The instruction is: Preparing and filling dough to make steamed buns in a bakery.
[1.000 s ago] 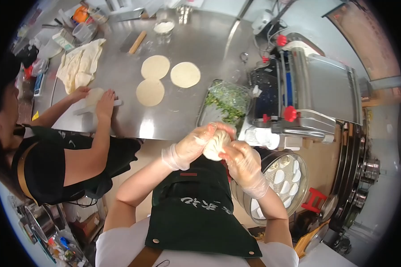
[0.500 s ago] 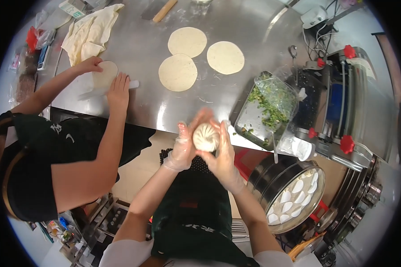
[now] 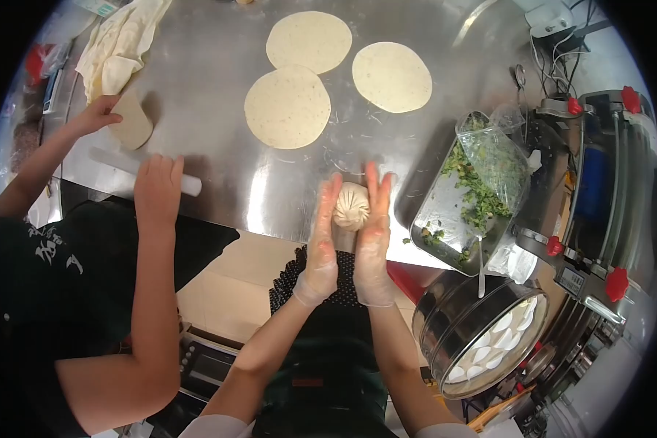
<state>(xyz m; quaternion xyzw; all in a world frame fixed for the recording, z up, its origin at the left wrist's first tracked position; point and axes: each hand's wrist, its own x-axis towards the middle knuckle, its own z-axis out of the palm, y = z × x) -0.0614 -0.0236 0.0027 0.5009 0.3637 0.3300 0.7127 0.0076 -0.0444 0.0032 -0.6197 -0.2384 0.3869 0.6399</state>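
Note:
A round, pleated stuffed bun (image 3: 352, 207) sits between my two hands at the front edge of the steel table, its gathered top facing up. My left hand (image 3: 323, 241), in a clear plastic glove, presses flat along its left side. Along the right side lies my right hand (image 3: 374, 237), gloved alike, fingers straight and pointing away from me. The bun is clasped between both hands; its underside is hidden. Farther back on the table lie three flat dough rounds: a near one (image 3: 287, 106), a far one (image 3: 309, 41) and a right one (image 3: 392, 77).
To the right, a metal tray (image 3: 432, 248) holds chopped green filling, a spoon and plastic wrap. Below it stands a round steamer (image 3: 445, 321) with white half-round pieces. At left, a co-worker's hands handle a dough sheet (image 3: 133, 124) and a rolling pin (image 3: 190, 185). A cloth (image 3: 120, 44) lies behind.
My hands have moved forward with the bun, from before the table edge to over it. The fingers have straightened along its sides. The co-worker's hand has moved along the rolling pin.

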